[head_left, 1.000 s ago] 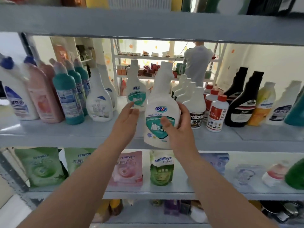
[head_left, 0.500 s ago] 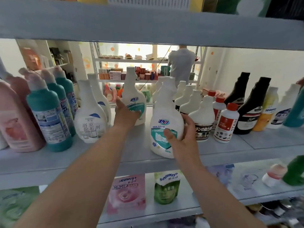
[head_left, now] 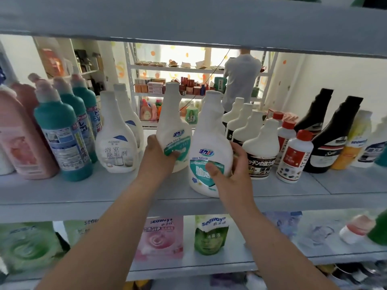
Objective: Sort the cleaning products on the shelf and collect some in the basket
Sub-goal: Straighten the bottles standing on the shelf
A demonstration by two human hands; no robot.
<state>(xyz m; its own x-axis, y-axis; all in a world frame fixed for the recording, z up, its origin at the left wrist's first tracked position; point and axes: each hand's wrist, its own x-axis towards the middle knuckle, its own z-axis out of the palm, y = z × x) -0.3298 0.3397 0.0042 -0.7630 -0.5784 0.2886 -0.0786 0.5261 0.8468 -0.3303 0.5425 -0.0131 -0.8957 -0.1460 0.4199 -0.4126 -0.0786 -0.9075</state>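
Rear bottle (head_left: 173, 122) now in left hand (head_left: 159, 159)

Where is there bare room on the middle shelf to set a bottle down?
Bare: the grey middle shelf's front strip before the white bathroom-cleaner bottle and teal plastic bottle, and the front right patch before the tall black bottles. Crowded: the rear rows and the middle, where the left hand and right hand hold white teal-labelled bottles.

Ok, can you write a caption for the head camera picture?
Left hand grips one white teal-labelled bottle, right hand grips its twin, at the grey shelf.
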